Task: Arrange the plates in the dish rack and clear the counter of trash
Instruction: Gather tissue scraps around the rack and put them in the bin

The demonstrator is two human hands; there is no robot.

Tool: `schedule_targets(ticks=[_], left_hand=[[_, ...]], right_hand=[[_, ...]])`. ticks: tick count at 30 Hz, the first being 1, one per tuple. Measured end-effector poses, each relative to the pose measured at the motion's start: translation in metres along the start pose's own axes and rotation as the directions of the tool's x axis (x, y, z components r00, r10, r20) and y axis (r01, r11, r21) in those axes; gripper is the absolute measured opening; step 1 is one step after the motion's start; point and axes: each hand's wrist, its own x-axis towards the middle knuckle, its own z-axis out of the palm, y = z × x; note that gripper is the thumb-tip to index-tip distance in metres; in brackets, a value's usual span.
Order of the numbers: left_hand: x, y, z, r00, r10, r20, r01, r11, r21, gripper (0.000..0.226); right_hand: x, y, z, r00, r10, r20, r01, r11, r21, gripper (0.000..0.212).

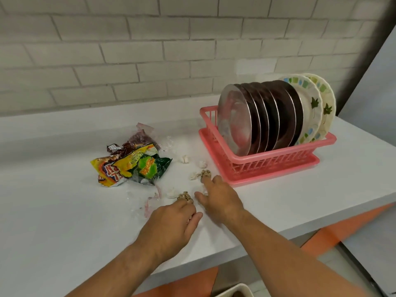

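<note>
Plates (267, 116) all upright in pink dish rack (267, 161), on counter (64, 211). Snack wrappers (132, 166) heaped well L of rack, small paper wads (184, 159) scattered betw. wrappers and rack. R hand (220, 200) spread, index tip touching speckled wad (206, 173) just off rack's front-L corner; L hand (175, 219) further L of rack, fingertips on second speckled wad (186, 196), can't tell if pinching.

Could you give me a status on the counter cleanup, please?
Left hand on near brown crumpled wad; right hand on far wad. Steel, floral plates in pink plastic rack. Snack wrappers uncollected; nothing blocking.
</note>
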Motion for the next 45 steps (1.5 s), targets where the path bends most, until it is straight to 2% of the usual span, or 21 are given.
schedule_targets(ticks=[5, 11, 14, 16, 20, 23, 26, 28, 32, 36, 40, 45], left_hand=[[0.002, -0.025, -0.001, 0.998, 0.027, 0.057, -0.023, 0.996, -0.081, 0.038], [0.018, -0.019, 0.007, 0.965, 0.15, 0.218, -0.117, 0.981, -0.156, 0.033], [0.019, 0.004, 0.015, 0.943, 0.229, 0.24, -0.176, 0.959, -0.221, 0.037], [0.018, 0.019, 0.021, 0.941, 0.249, 0.229, -0.189, 0.948, -0.255, 0.038], [0.013, 0.042, 0.029, 0.961, 0.227, 0.156, -0.172, 0.937, -0.305, 0.043], [0.008, 0.061, 0.037, 0.968, 0.219, 0.12, -0.168, 0.926, -0.337, 0.047], [-0.004, 0.086, 0.06, 0.979, 0.17, 0.113, -0.118, 0.924, -0.364, 0.037], [-0.017, 0.103, 0.083, 0.983, 0.117, 0.139, -0.057, 0.925, -0.375, 0.04], [-0.048, 0.122, 0.15, 0.977, 0.024, 0.214, 0.045, 0.949, -0.312, 0.039], [-0.073, 0.117, 0.228, 0.949, -0.008, 0.315, 0.095, 0.96, -0.262, 0.035], [-0.094, 0.101, 0.317, 0.92, -0.03, 0.39, 0.114, 0.974, -0.194, 0.049], [-0.137, 0.066, 0.427, 0.866, -0.07, 0.495, 0.151, 0.98, -0.127, 0.058]], right_hand=[[-0.005, 0.0, 0.018, 0.999, 0.031, -0.035, -0.033, 0.997, -0.067, 0.026], [-0.046, 0.014, -0.007, 0.978, 0.18, -0.103, -0.15, 0.958, 0.243, 0.04], [-0.076, 0.021, -0.017, 0.965, 0.235, -0.119, -0.186, 0.928, 0.323, 0.028], [-0.097, 0.03, -0.019, 0.958, 0.259, -0.121, -0.215, 0.932, 0.291, 0.017], [-0.138, 0.058, -0.018, 0.939, 0.302, -0.162, -0.263, 0.938, 0.225, 0.043], [-0.164, 0.082, -0.009, 0.938, 0.319, -0.134, -0.282, 0.929, 0.241, 0.059], [-0.183, 0.107, 0.003, 0.942, 0.328, -0.074, -0.293, 0.909, 0.296, 0.058], [-0.193, 0.127, 0.016, 0.939, 0.342, -0.026, -0.319, 0.898, 0.302, 0.054], [-0.214, 0.176, 0.059, 0.948, 0.288, 0.135, -0.314, 0.913, 0.259, 0.045], [-0.229, 0.218, 0.122, 0.914, 0.294, 0.278, -0.367, 0.891, 0.266, 0.027], [-0.226, 0.253, 0.21, 0.91, 0.253, 0.328, -0.323, 0.929, 0.179, 0.03], [-0.213, 0.288, 0.334, 0.884, 0.22, 0.414, -0.303, 0.942, 0.146, 0.023]])
